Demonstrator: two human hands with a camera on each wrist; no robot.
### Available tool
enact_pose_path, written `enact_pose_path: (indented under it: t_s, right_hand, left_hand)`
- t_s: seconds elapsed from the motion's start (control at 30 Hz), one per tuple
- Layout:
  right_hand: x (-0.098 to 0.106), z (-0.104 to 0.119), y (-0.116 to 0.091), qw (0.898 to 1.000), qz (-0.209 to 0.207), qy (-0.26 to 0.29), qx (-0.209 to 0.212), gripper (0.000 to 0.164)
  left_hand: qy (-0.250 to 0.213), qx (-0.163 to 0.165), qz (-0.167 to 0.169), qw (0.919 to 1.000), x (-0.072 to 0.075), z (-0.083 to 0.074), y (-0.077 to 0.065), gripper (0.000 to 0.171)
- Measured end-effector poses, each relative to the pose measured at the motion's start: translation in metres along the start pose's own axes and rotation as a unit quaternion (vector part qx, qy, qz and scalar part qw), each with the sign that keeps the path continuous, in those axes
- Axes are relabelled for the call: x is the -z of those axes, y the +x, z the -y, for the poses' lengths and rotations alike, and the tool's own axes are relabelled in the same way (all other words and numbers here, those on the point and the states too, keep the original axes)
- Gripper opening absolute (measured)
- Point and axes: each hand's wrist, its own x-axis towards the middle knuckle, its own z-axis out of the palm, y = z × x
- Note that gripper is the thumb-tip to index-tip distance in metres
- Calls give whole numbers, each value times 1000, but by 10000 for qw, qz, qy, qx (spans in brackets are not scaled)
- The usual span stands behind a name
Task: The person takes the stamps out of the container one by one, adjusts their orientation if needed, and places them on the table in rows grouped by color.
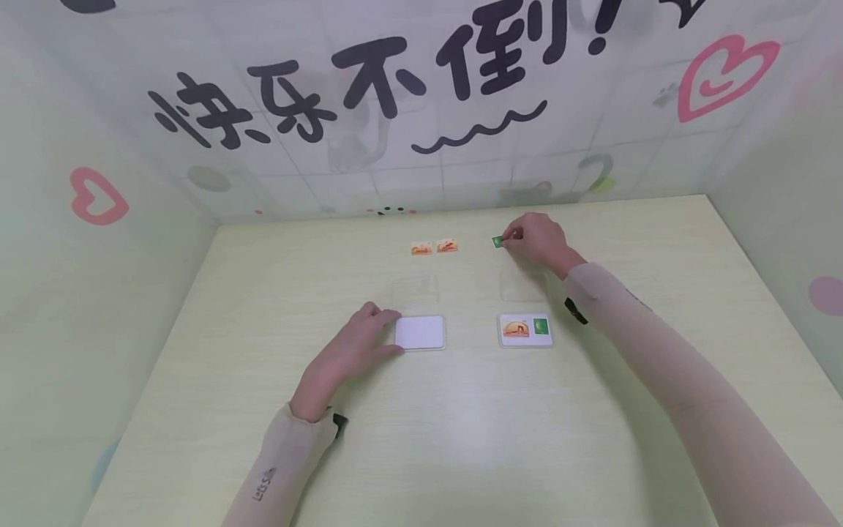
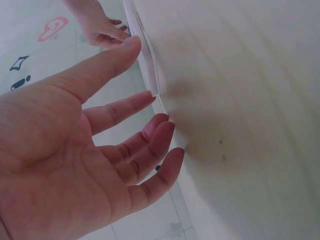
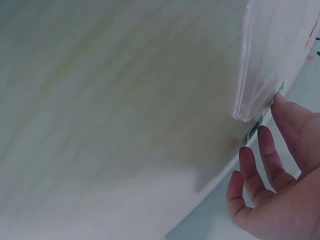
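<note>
My left hand point(image 1: 356, 340) is at the left end of a white card point(image 1: 421, 332) in a clear case. Thumb and index finger hold its two long edges, and the other fingers lie relaxed beside it. Toward the back, my right hand point(image 1: 536, 238) pinches at a small green stamp point(image 1: 498, 241) with thumb and index finger. The right wrist view has another green stamp point(image 3: 254, 130) by the fingertips, hidden under the hand in the head view. Two orange stamps point(image 1: 421, 249) lie side by side to the left.
A second cased card point(image 1: 525, 341) carries an orange stamp point(image 1: 515, 328) and a green stamp. Two clear plastic covers point(image 1: 415, 289) lie behind the cards, the right one point(image 3: 245, 65) close to my right hand. Printed walls point(image 1: 329, 176) border the pale wooden table point(image 1: 263, 271).
</note>
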Motion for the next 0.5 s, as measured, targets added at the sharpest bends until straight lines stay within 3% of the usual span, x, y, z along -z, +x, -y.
enact_pose_path:
  t_s: [0.5]
  right_hand:
    - [0,4,-3,9994,-180,-308,51,22]
  left_hand:
    - [41,114,96,9999,-1,0,1,56]
